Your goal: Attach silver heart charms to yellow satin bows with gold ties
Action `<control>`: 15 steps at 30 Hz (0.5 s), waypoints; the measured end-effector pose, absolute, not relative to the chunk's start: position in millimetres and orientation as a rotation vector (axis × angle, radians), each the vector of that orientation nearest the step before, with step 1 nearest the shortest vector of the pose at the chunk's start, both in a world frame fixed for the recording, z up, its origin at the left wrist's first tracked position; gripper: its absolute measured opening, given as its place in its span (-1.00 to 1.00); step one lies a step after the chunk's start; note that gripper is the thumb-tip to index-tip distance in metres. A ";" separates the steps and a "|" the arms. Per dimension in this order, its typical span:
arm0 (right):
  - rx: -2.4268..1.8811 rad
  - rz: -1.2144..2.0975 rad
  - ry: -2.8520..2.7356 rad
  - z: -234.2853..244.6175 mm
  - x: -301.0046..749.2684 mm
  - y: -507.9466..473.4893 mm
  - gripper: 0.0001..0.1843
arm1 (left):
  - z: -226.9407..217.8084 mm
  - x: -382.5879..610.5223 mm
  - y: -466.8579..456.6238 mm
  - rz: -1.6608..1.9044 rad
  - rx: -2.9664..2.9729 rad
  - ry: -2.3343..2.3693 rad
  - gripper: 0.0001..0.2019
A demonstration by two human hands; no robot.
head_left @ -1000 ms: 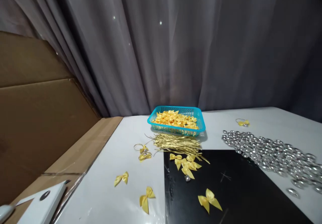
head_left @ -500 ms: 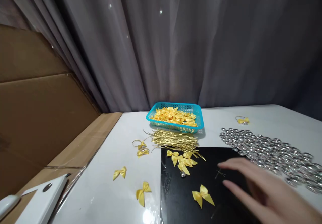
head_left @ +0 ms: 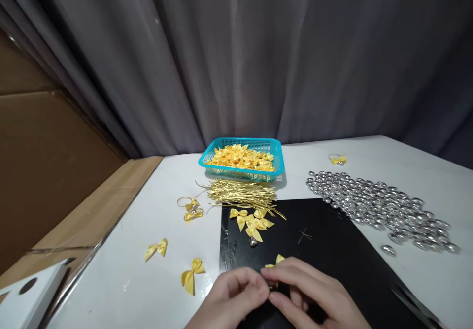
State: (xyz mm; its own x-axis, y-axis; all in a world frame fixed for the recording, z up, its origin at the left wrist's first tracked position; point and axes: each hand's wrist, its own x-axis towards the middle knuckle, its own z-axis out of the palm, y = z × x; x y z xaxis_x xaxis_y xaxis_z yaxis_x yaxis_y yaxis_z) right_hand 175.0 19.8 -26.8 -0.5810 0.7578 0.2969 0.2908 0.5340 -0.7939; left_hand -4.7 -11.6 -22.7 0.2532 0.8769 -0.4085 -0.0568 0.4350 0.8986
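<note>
My left hand [head_left: 234,297] and my right hand [head_left: 314,289] meet low over a black mat [head_left: 325,240]. Both pinch at a tiny object between their fingertips, mostly hidden and too small to name. Just behind my right fingers, a yellow ribbon bow [head_left: 280,258] shows in part. Farther up the mat lie several more yellow bows [head_left: 254,223], with a small silver bell [head_left: 253,242] at their lower edge. A few thin crossed wires [head_left: 305,235] rest right of them. Gold wire ties [head_left: 242,193] are heaped at the mat's back edge.
A blue basket [head_left: 242,172] of yellow bows stands at the back. Many silver oval beads [head_left: 373,198] spread on the right. Loose bows [head_left: 192,275] and ringed bow pieces [head_left: 192,213] lie left. A dark slim tool [head_left: 414,304] sits front right; cardboard [head_left: 92,211] borders the left.
My left hand has come into view. My right hand has moved left and down from the crossed wires to meet it, its fingers closing. The camera view has shifted.
</note>
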 end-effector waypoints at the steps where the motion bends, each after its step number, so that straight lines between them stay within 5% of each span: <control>1: -0.825 0.933 -2.131 -27.4 175.7 20.7 -0.78 | -26.7 -5.4 -11.0 0.767 0.882 1.121 -0.45; 9: -0.849 0.854 -2.109 -20.0 180.1 20.4 -0.84 | -9.8 1.6 -7.9 0.714 0.912 1.091 -0.51; 15: -0.891 0.681 -2.221 -7.8 183.4 15.1 -0.80 | -2.5 10.2 -19.5 1.027 1.723 1.378 -0.91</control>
State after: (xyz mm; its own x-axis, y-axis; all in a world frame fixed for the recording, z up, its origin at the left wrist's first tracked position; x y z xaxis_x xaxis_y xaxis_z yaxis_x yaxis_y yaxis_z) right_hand 183.4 15.1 -7.8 -0.5639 0.7399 0.3668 0.4068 0.6354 -0.6563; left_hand 10.2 -19.5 -2.5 0.1221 0.9799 0.1576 0.4307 -0.1953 0.8811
